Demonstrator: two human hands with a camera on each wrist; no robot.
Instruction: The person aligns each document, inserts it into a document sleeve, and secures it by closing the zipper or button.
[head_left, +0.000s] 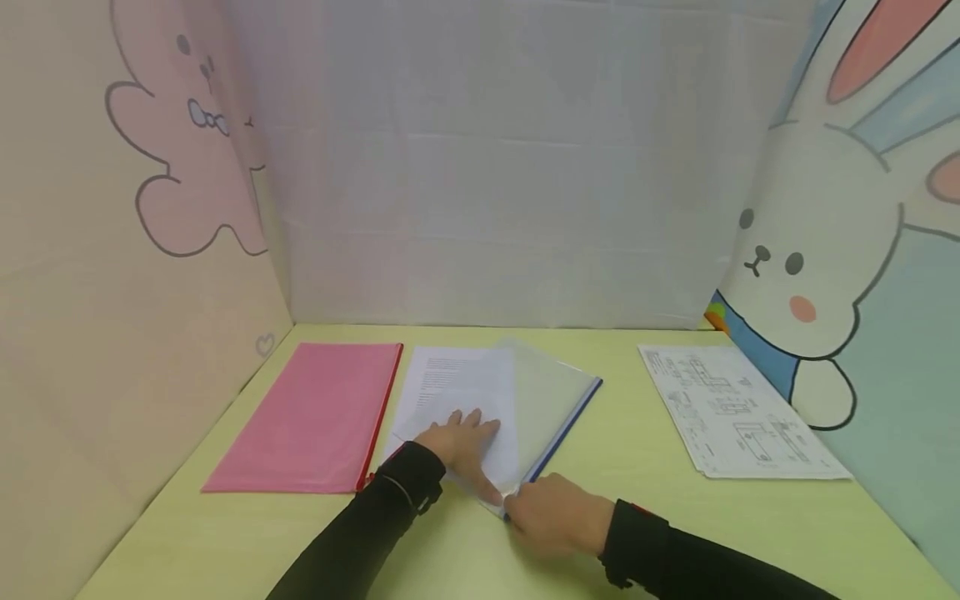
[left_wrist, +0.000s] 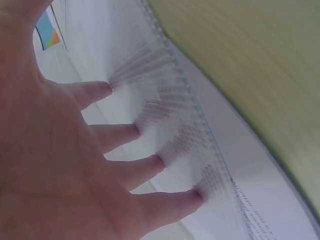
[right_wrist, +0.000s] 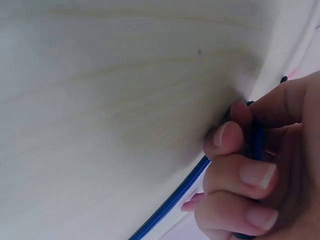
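A clear zip pouch [head_left: 543,387] with a blue zipper [head_left: 573,417] along its right side lies tilted in the middle of the table. White printed paper [head_left: 438,375] shows beneath its left part and sticks out past its edge. My left hand [head_left: 461,446] presses on the pouch with fingers spread; in the left wrist view the clear film [left_wrist: 150,100] creases under the fingertips. At the pouch's near corner my right hand [head_left: 558,512] has curled fingers pinching the blue zipper [right_wrist: 175,200] end. Those fingers partly hide what they hold.
To the left lies a pink zip pouch [head_left: 307,421] with a red zipper. Several sheets with line drawings [head_left: 738,412] are stacked at the right on the yellow-green table [head_left: 630,450]. Cartoon-printed sheets [head_left: 810,250] and a pale curtain [head_left: 510,167] enclose the table.
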